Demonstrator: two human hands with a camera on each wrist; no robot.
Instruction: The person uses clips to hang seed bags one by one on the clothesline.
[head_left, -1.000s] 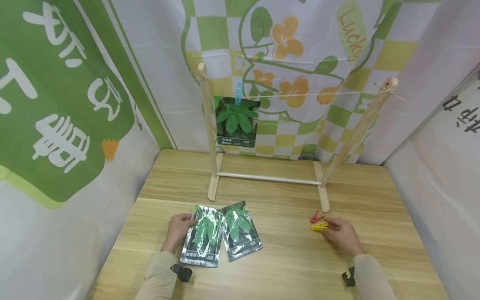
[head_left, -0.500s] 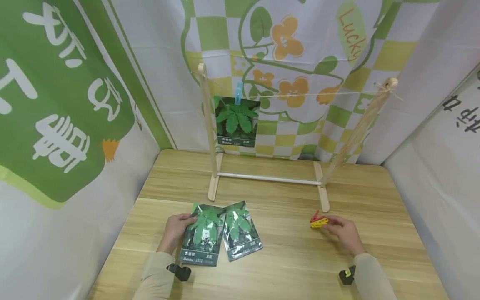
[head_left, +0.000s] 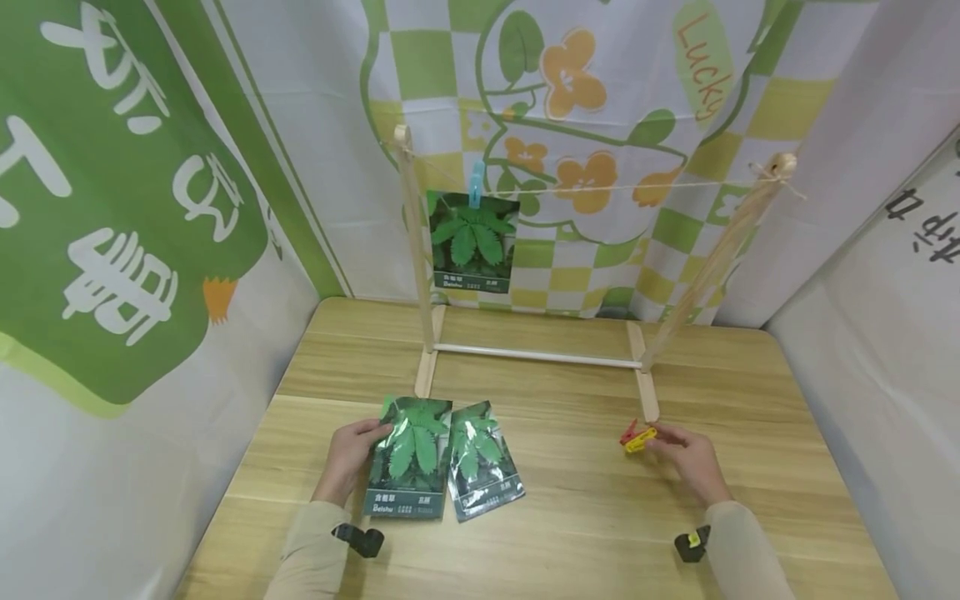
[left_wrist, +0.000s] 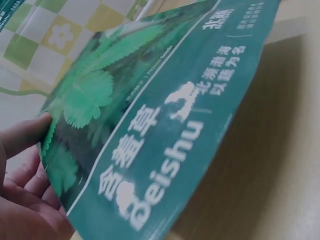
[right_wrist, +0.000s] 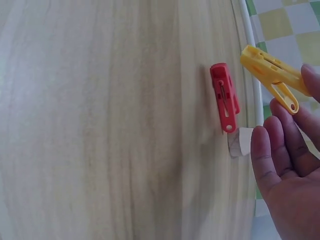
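Note:
My left hand [head_left: 351,457] pinches the left edge of a green seed packet [head_left: 411,458] with a leaf picture, thumb on the front. In the left wrist view the packet is tilted, its lower edge lifted over a shadow on the table. A second seed packet [head_left: 483,460] lies flat just to its right. My right hand [head_left: 690,461] pinches a yellow clothespin [right_wrist: 272,75] by its handle ends, between thumb and fingers. The red clothespin [right_wrist: 225,97] lies on the table beside it.
Behind the hands stands a wooden rack [head_left: 540,357] with a string [head_left: 622,188] between its posts. A blue clothespin [head_left: 476,185] holds a third seed packet [head_left: 472,243] on the string's left part. Printed curtains [head_left: 555,83] surround the table [head_left: 570,533].
My left hand has raised the held packet, which now faces the head camera more squarely. The right hand has picked up the yellow clothespin and turned it. The red one stays put.

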